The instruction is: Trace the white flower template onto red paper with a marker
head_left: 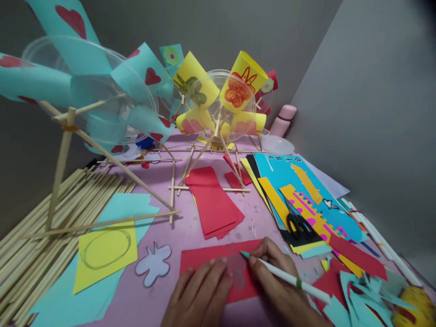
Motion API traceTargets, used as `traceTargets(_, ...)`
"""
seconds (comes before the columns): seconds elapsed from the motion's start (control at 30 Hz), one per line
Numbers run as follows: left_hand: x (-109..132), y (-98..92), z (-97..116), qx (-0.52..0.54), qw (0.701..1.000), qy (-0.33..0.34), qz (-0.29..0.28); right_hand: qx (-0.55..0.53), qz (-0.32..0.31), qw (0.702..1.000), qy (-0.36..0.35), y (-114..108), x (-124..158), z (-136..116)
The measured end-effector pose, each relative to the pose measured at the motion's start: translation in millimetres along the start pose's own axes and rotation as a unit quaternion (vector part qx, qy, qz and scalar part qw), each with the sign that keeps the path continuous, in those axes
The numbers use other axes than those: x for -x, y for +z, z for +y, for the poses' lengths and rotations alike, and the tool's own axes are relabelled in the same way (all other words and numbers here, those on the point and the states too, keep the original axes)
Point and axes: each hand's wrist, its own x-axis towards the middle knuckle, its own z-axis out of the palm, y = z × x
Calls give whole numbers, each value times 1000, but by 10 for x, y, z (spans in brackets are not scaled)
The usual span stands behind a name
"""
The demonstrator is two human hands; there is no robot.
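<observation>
- The pink worktop (190, 231) carries everything; a bundle of wooden sticks (41, 227) lies far left of the hands
- Beyond the left hand stands a stick-framed wheel of teal strips with red hearts (102, 91); a second wheel of yellow paper cups (221, 100) stands straight ahead of both hands, one cup bearing an orange-red scribble drawing
- A fanned stack of coloured sheets (306, 190) lies beyond the right hand, with black scissors (299, 225) on top; cut red strips (214, 204) lie just ahead of the hands
- The red sheet (200, 259) lies directly under both hands; a yellow sheet with a pencilled oval (105, 250) lies to the left, and a white flower cut-out (153, 265) lies between it and the left hand
- Left hand (200, 295): flat and open, fingers spread on the red sheet, tips touching a see-through flower template (236, 270)
- Right hand (275, 277): closed in a writing grip on a white pen (289, 278), its teal tip on the red sheet just above the template
- Step in hand, as I judge it: drawing round the template onto the red sheet; carrying the line on calls for the template pinned flat and the tip tight to its edge
- No brand, label or readable writing shows; only hearts, flowers and scribbles
</observation>
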Motion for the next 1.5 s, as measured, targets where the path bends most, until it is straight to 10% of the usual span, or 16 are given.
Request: traceTargets(1.5,-92,17,-15,-3,999,-21,-42,16,-58,997,-47,0,-11,33)
